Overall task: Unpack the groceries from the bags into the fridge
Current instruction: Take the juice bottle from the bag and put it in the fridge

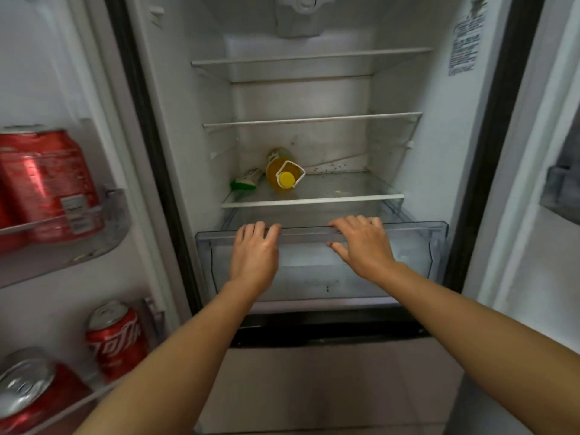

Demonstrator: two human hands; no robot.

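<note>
Barely readable script marks red can (117, 339); left hand (255, 255), right hand (361, 246) grip drawer (414, 243).

Shows a white fridge (408, 146) open, a clear drawer (414, 246) at 6 o'clock forward of the lowest shelf (345, 186). Holds on that shelf a bottle (279, 167) of yellow liquid on its side, yellow cap frontward, a green-and-white packet (247, 179) just beside it at 9 o'clock. Carries red cans (47, 183) upright in the door racks (116, 227) at 8 o'clock.
</note>
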